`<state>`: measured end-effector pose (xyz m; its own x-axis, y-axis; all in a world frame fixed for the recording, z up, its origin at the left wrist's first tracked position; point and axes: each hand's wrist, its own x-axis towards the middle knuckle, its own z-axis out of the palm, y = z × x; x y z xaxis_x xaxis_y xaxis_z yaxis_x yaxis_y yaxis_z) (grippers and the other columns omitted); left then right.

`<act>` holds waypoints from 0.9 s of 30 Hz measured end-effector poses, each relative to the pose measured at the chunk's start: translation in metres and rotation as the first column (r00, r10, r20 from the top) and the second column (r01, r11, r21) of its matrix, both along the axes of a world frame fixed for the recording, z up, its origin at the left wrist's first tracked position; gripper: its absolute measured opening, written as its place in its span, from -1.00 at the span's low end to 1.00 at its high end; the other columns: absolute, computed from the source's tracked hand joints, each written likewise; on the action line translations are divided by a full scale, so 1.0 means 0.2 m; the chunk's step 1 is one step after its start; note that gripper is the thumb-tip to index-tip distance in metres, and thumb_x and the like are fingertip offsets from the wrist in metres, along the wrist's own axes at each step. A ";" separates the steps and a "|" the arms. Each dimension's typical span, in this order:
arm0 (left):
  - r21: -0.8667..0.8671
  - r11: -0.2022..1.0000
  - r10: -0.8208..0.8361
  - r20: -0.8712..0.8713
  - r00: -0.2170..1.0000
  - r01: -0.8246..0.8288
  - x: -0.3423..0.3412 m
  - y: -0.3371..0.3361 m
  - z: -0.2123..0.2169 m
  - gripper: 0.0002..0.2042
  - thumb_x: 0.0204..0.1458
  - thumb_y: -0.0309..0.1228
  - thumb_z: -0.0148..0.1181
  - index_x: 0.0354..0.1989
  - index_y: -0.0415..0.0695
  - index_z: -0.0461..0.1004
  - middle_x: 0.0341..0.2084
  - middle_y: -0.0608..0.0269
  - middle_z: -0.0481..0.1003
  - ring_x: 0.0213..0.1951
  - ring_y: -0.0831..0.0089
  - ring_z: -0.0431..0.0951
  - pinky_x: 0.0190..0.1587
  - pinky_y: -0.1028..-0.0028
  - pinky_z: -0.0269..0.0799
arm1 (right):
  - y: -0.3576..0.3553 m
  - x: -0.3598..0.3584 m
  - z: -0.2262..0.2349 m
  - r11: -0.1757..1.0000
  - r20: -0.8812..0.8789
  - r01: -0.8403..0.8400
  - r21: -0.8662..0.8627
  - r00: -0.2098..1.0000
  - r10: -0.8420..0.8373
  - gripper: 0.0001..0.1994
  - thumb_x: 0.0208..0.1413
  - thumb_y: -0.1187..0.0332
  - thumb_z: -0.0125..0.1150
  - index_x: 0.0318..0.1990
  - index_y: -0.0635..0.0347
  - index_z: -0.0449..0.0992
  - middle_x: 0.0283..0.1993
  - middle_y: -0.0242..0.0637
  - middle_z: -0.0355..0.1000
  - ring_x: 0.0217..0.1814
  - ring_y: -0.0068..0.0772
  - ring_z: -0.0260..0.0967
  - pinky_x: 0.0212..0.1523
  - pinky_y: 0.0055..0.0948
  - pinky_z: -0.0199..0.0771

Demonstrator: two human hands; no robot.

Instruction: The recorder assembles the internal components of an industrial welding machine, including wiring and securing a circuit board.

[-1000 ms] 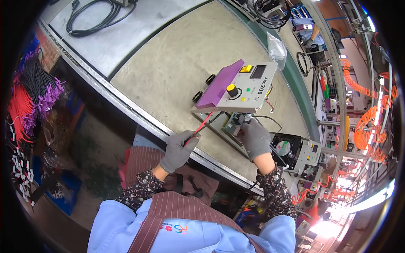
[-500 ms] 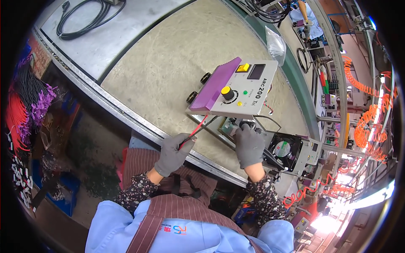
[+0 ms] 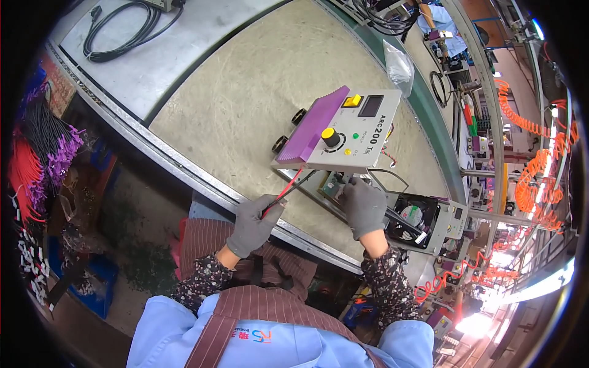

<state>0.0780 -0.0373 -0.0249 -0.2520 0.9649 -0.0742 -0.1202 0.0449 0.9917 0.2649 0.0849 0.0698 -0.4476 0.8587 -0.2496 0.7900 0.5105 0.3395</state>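
Observation:
A grey machine front panel (image 3: 350, 138) with a purple ribbed side, a yellow knob and a small display stands tilted on the beige belt. My left hand (image 3: 254, 222), in a grey glove, pinches red and black wires (image 3: 288, 187) that run up under the panel. At the circuit board (image 3: 333, 184) just below the panel rests my gloved right hand (image 3: 363, 205), closed over a part there. What its fingers grip is hidden.
The beige conveyor belt (image 3: 245, 104) has a metal rail (image 3: 184, 168) along its near edge. A black fan unit (image 3: 414, 218) lies right of my right hand. A coiled black cable (image 3: 119, 34) lies far left. Bundles of red and purple wires (image 3: 37, 159) hang at left. A plastic bag (image 3: 399, 61) lies behind the panel.
The panel and my hands sit in nearly the same pose. My left hand has slid slightly down the wires, and my view has shifted a little.

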 end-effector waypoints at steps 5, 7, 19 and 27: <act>-0.009 0.999 0.039 0.002 0.999 -0.039 0.02 0.00 -0.01 -0.82 0.05 -0.40 0.14 -0.29 -0.27 0.52 -0.77 0.29 0.24 -0.67 0.65 0.19 -0.62 0.52 0.12 | 0.00 0.02 0.04 0.999 -0.001 -0.019 -0.048 1.000 0.019 -0.90 -0.07 0.31 0.15 -0.45 0.05 0.57 -0.35 -0.26 0.42 -0.32 -0.25 0.45 -0.37 -0.25 0.42; -0.028 0.999 0.041 0.001 0.999 -0.041 0.00 0.00 0.00 -0.82 0.05 -0.41 0.14 -0.29 -0.28 0.51 -0.76 0.28 0.27 -0.66 0.67 0.21 -0.61 0.52 0.13 | 0.00 0.01 0.05 0.996 0.052 -0.083 -0.022 0.995 0.084 -0.90 -0.07 0.33 0.14 -0.46 0.06 0.57 -0.33 -0.25 0.42 -0.26 -0.26 0.44 -0.28 -0.28 0.39; -0.057 0.998 -0.004 0.021 1.000 0.005 0.01 0.00 0.00 -0.82 0.06 -0.41 0.12 -0.28 -0.27 0.52 -0.74 0.32 0.26 -0.64 0.67 0.21 -0.59 0.54 0.15 | 0.18 -0.03 0.05 0.965 0.107 0.008 -0.261 0.994 0.021 -0.90 -0.19 0.31 0.22 -0.48 0.05 0.60 -0.44 -0.23 0.48 -0.29 -0.25 0.47 -0.20 -0.31 0.30; -0.121 0.993 -0.005 0.101 0.995 0.017 0.03 -0.01 -0.01 -0.80 0.11 -0.35 0.11 -0.27 -0.26 0.52 -0.70 0.50 0.23 -0.59 0.74 0.14 -0.58 0.59 0.07 | 0.05 -0.06 0.02 0.998 0.120 0.061 -0.016 0.991 -0.059 -0.85 -0.01 0.41 0.04 -0.38 0.04 0.57 -0.38 -0.24 0.52 -0.28 -0.29 0.50 -0.12 -0.30 0.33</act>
